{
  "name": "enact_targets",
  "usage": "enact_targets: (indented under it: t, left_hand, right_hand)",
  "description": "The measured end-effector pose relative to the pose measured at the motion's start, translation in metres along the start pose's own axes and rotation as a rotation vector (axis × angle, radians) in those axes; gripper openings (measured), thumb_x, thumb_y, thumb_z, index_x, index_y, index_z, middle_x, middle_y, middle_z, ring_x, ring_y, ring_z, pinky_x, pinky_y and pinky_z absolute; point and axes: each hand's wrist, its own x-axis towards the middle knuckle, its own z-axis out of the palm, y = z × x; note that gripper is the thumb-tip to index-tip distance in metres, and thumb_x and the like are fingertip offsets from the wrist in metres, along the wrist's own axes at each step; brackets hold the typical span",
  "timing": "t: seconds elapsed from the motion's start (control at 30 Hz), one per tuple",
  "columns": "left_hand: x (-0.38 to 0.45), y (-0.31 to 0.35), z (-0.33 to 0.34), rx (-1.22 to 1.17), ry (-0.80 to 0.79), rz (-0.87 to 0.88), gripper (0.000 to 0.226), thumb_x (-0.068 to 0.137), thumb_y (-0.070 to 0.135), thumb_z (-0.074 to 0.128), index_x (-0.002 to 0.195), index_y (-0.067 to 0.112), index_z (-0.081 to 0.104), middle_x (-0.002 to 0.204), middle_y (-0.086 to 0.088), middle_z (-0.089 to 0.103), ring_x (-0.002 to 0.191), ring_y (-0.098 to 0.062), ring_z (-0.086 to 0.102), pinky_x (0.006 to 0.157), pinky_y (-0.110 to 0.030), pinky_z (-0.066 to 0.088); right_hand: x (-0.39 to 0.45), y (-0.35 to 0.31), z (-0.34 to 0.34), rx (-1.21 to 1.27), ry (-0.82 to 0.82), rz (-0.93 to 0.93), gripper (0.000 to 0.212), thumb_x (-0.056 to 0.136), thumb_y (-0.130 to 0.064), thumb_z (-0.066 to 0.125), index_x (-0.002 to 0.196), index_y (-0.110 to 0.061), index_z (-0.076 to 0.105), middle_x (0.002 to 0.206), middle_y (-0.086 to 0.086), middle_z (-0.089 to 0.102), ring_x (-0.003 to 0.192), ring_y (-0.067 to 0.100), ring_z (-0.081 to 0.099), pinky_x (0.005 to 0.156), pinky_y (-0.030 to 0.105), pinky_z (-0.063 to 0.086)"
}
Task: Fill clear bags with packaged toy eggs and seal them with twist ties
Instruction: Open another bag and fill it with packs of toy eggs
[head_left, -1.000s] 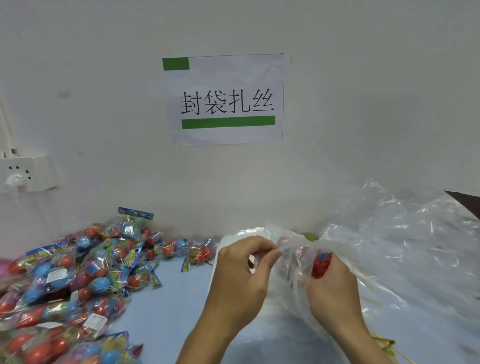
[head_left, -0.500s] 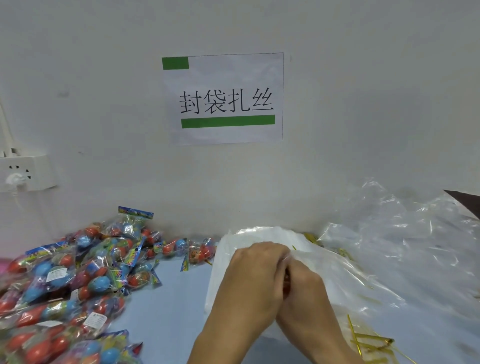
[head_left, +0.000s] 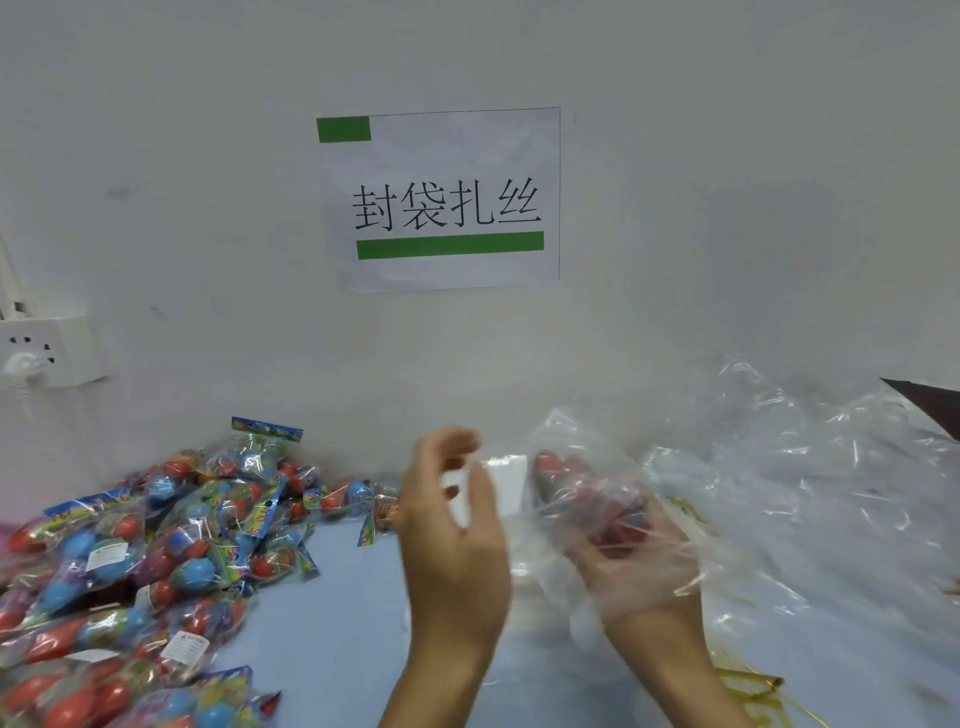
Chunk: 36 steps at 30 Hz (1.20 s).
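Your right hand (head_left: 631, 545) cradles the clear bag (head_left: 597, 499) holding eggs; your left hand (head_left: 454, 525), loose and empty, hovers just beside its mouth, nearer the egg pile (head_left: 156, 551).

The left hand (head_left: 454, 540) is raised edge-on, its fingers loosely curled and holding nothing. Just beside it, the right hand (head_left: 631, 561) lies palm up, wrapped in a clear bag (head_left: 587, 467), with red eggs (head_left: 615, 525) on its palm.
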Motion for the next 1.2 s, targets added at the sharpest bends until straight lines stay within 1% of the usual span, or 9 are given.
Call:
enact_targets:
  t: [0.1,0.27,0.5,0.63,0.73,0.83,0.97,1.03,1.2]
  left_hand:
    - [0.007,-0.032,-0.004,-0.161,0.138,-0.537,0.021,0.101,0.002,0.041,0.099,0.019,0.055,0.104,-0.007,0.065,0.089,-0.020,0.062,0.076,-0.033,0.052]
    - [-0.008,-0.055,0.005,-0.446,-0.366,-0.942,0.024,0.100,0.009,0.050,0.116,0.001,0.066,0.110,-0.021,0.071,0.087,-0.034,0.069,0.082,-0.045,0.056]
    - [-0.021,-0.057,0.009,-0.242,-0.634,-0.722,0.005,0.085,0.004,0.072,0.086,0.001,0.076,0.085,-0.018,0.074,0.076,-0.024,0.070,0.077,-0.038,0.060]
    - [-0.025,-0.052,0.007,-0.099,-0.806,-0.690,0.013,0.089,0.003,0.064,0.082,0.010,0.073,0.071,-0.003,0.074,0.067,-0.016,0.072,0.068,-0.024,0.054]
    - [-0.022,-0.051,0.008,0.018,-0.724,-0.594,0.015,0.091,0.006,0.061,0.093,0.016,0.071,0.089,0.000,0.075,0.078,-0.013,0.072,0.067,-0.024,0.052]
    - [-0.017,-0.042,0.007,0.013,-0.380,-0.413,0.027,0.089,0.022,0.063,0.112,0.032,0.054,0.115,0.011,0.061,0.099,-0.008,0.062,0.075,-0.020,0.051]
    - [-0.012,-0.029,0.008,0.147,-0.409,0.027,0.062,0.085,0.062,0.062,0.140,0.044,0.040,0.141,0.037,0.033,0.134,0.012,0.028,0.105,-0.009,0.029]
    - [-0.014,-0.029,0.011,0.300,-0.441,0.238,0.044,0.090,0.050,0.064,0.132,0.043,0.052,0.143,0.032,0.032,0.136,0.010,0.022,0.106,-0.003,0.019]
    - [-0.019,-0.021,0.014,0.317,-0.401,0.430,0.007,0.093,0.023,0.065,0.098,0.024,0.069,0.117,0.019,0.057,0.116,0.002,0.044,0.098,-0.010,0.036]
  right_hand:
    - [0.007,0.000,-0.004,0.119,0.002,0.029,0.017,0.073,-0.006,0.086,0.071,-0.011,0.070,0.060,0.009,0.069,0.050,0.016,0.063,0.061,0.040,0.056]
    - [0.000,-0.001,0.004,0.458,-0.052,0.226,0.008,0.081,0.001,0.075,0.079,0.005,0.069,0.066,0.016,0.071,0.050,0.020,0.063,0.043,0.025,0.049]
    - [-0.001,-0.014,0.007,0.725,-0.044,0.298,0.010,0.080,-0.012,0.073,0.090,-0.011,0.073,0.079,0.016,0.072,0.068,0.032,0.069,0.061,0.057,0.059]
    - [0.002,-0.022,0.001,0.719,0.010,0.256,0.004,0.092,-0.002,0.062,0.093,0.000,0.065,0.056,0.005,0.061,0.043,0.014,0.056,0.034,0.024,0.043]
    - [0.010,-0.016,-0.005,0.727,0.051,0.328,0.020,0.094,-0.003,0.062,0.111,0.009,0.063,0.075,0.017,0.063,0.048,0.017,0.058,0.036,0.025,0.046]
    - [0.017,-0.009,-0.006,0.775,0.006,0.347,0.032,0.091,-0.003,0.066,0.122,0.006,0.064,0.098,0.022,0.065,0.062,0.020,0.067,0.050,0.031,0.057]
    - [0.018,0.003,-0.003,0.559,-0.042,0.292,0.007,0.083,-0.017,0.080,0.090,-0.017,0.078,0.086,0.017,0.075,0.072,0.030,0.066,0.077,0.065,0.055]
    - [0.016,0.009,-0.001,0.459,-0.018,0.253,0.018,0.083,-0.006,0.079,0.077,-0.024,0.078,0.070,0.010,0.072,0.065,0.026,0.060,0.062,0.051,0.053]
    - [0.014,0.016,-0.003,0.262,-0.005,0.130,0.015,0.082,-0.014,0.081,0.071,-0.020,0.073,0.057,-0.002,0.067,0.049,0.009,0.059,0.049,0.026,0.045]
